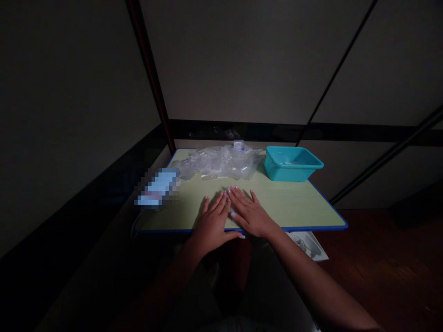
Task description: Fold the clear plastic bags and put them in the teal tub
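Note:
My left hand rests palm down at the front edge of a pale yellow-green table, its fingers stretched forward and its thumb pointing right along the edge. Beside it my right hand also lies flat with fingers extended, and the fingertips of both hands meet or nearly meet. A small whitish bit shows in the gap between them, mostly covered; I cannot make out what it is. Farther back lie crumpled clear plastic bags, apart from both hands.
A turquoise plastic basin stands at the back right, with something pale inside. On the left is a blurred-out light blue rectangular object. Blue trim edges the table. Below its right side sits an open white drawer or tray. Panelled walls close in behind and left.

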Available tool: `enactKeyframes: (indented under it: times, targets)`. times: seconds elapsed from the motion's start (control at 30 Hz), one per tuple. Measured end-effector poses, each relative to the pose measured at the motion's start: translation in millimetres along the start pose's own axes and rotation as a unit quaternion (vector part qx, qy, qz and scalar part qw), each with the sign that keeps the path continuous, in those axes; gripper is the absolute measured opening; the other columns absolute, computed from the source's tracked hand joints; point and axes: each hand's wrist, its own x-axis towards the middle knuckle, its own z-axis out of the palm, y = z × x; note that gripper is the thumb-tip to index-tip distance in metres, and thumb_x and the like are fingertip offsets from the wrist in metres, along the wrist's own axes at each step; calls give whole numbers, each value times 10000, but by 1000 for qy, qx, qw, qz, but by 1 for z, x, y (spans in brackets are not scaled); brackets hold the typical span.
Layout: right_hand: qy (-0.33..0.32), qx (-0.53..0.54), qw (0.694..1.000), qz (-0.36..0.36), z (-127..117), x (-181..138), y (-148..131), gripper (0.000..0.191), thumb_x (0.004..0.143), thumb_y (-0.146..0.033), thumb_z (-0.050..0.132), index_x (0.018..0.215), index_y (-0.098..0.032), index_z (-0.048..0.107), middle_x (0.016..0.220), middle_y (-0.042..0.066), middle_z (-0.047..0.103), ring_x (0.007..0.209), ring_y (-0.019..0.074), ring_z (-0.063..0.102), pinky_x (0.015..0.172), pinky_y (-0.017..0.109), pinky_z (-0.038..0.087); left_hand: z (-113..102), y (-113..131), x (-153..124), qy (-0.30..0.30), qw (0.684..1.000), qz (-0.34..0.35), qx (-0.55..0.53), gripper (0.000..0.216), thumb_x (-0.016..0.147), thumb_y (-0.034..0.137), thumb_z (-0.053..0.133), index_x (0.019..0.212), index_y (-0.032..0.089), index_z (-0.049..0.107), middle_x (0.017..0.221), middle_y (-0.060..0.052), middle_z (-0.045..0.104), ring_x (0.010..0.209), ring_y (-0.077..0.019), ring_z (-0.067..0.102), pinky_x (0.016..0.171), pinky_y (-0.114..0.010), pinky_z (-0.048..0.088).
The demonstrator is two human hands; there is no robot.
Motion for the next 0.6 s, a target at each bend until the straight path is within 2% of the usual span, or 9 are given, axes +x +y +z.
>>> enactKeyframes:
  times: [0.13,0.27,0.37,0.47,0.53,0.6]
  targets:
    - [-63,-12,998,-23,0,5,-5,609,939,-527,263,1469,-254,142,1531,72,121,1403,229,107,1101,529,80,1,-9,-6,2,999,-35,19,1125,601,783,561,1416,64,270,1487,-216,215,1391,-336,158,1111,-541,111]
    - [-82,6,997,-14,1,8,-5,615,931,-543,273,1466,-258,165,1529,81,141,1402,253,105,1090,558,22,5,-7,-3,1,999,-32,22,1148,604,775,566,1424,42,233,1488,-221,209,1397,-328,140,1113,-532,126]
    - [-92,70,993,-18,-2,10,4,573,954,-497,227,1469,-255,151,1528,71,170,1399,232,129,1096,544,19,6,-3,0,3,999,-36,19,1132,631,758,561,1429,33,214,1490,-225,200,1398,-327,132,1115,-525,124]
    - [-47,171,984,-13,-12,11,24,517,976,-424,171,1454,-234,224,1498,72,286,1367,188,239,1098,446,170,1,-2,-1,5,1000,-22,9,1017,702,715,536,1434,78,232,1499,-198,191,1398,-314,145,1117,-510,115]
    - [25,182,983,8,-19,13,38,469,965,-409,267,1363,-200,401,1399,104,432,1296,203,348,1046,396,274,-2,-1,-1,-17,999,38,-10,853,770,666,504,1428,173,279,1504,-132,226,1394,-278,185,1121,-482,120]
    - [60,129,989,39,-26,14,46,382,903,-415,445,1182,-177,553,1218,123,551,1169,237,439,974,389,332,-4,0,-2,-53,991,119,-40,701,822,619,476,1408,268,318,1489,-55,294,1383,-230,233,1127,-444,125]
